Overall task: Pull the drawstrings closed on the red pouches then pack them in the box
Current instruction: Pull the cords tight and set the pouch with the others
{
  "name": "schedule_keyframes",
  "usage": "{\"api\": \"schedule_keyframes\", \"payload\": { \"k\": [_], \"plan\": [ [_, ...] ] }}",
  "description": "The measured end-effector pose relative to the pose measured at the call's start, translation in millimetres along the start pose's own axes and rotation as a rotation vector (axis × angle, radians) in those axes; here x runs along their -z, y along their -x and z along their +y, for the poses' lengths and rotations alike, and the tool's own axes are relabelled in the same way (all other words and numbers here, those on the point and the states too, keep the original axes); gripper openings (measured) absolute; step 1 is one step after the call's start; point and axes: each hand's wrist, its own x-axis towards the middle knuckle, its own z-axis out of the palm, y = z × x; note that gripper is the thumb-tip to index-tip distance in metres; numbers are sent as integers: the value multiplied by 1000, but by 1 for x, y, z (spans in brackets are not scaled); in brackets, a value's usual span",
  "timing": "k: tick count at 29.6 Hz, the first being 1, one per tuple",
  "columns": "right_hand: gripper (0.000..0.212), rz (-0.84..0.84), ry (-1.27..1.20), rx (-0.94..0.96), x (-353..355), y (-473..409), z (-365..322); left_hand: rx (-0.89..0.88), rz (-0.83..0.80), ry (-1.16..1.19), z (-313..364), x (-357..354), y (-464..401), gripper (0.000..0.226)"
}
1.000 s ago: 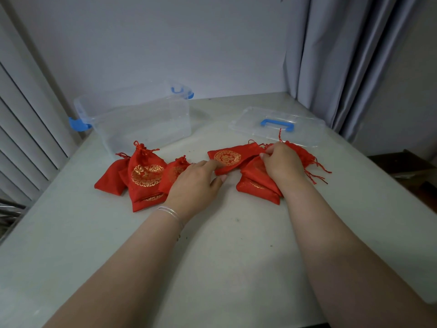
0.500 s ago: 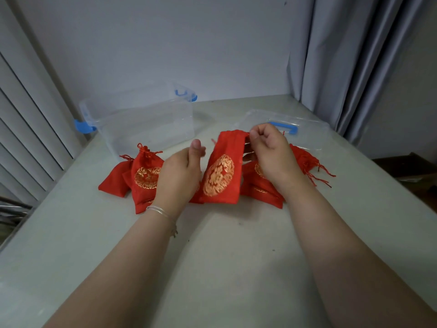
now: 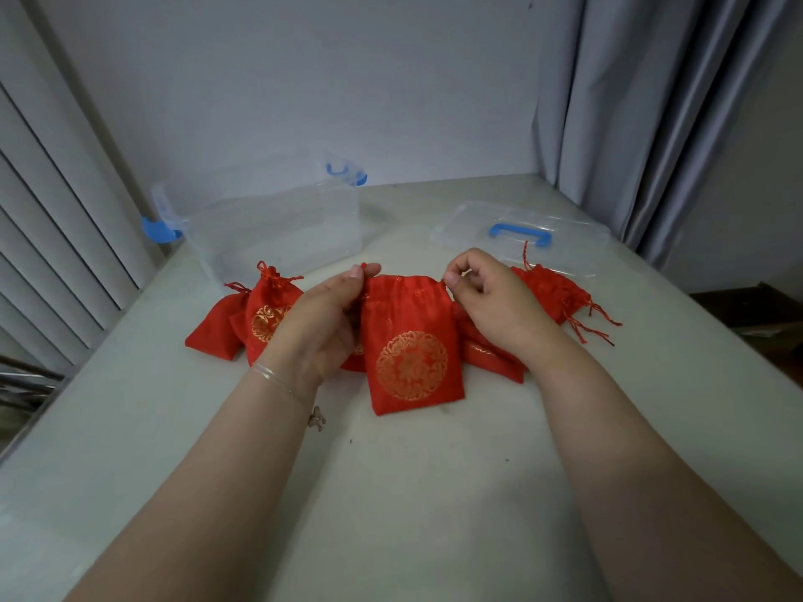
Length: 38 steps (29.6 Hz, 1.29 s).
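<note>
Here the left hand (image 3: 323, 315) and right hand (image 3: 491, 304) each pinch a top corner of an upright red pouch (image 3: 410, 345) over the worktop (image 3: 434, 493), the clear box (image 3: 269, 219) behind.

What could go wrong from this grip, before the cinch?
1. The left hand and right hand only pinch the held pouch at its top corners; a pinch may slip as the strings are pulled.
2. The open pile trails loose tassels near the right wrist, which could snag.
3. The clear box stands behind the closed pouches; reaching over may knock them.
</note>
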Motion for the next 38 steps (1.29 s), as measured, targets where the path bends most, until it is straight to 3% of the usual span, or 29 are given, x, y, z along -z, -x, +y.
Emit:
{"api": "schedule_keyframes", "payload": {
  "k": [4,8,13,19,23,25,28,30,32,35,38],
  "plan": [
    [8,6,95,-49,5,1,3,-13,32,128,2,4,-1,17],
    [21,53,134,-165,14,0,8,-11,39,329,9,7,-2,15],
    [21,162,-624,-332,19,-5,1,-45,96,437,11,12,-4,15],
    [18,293,-1598,-305,18,-4,-1,-53,169,478,7,8,-7,20],
    [28,412,-1830,-301,18,-6,0,-85,238,486,4,6,-9,21],
    [29,413,-1627,-263,16,-7,1,-132,252,478,5,7,-8,21],
    [24,425,-898,19,13,-2,-5,-197,247,407,5,7,-9,20],
    [13,341,-404,219,3,5,-10,-228,256,364,5,8,-8,19],
    [13,258,-13,274,-9,7,-12,-269,271,330,4,8,-6,19],
    [20,229,296,254,-13,8,-14,-405,249,237,6,3,3,14],
    [28,207,345,253,-11,6,-13,-656,157,-13,8,-7,16,11]
  ]
}}
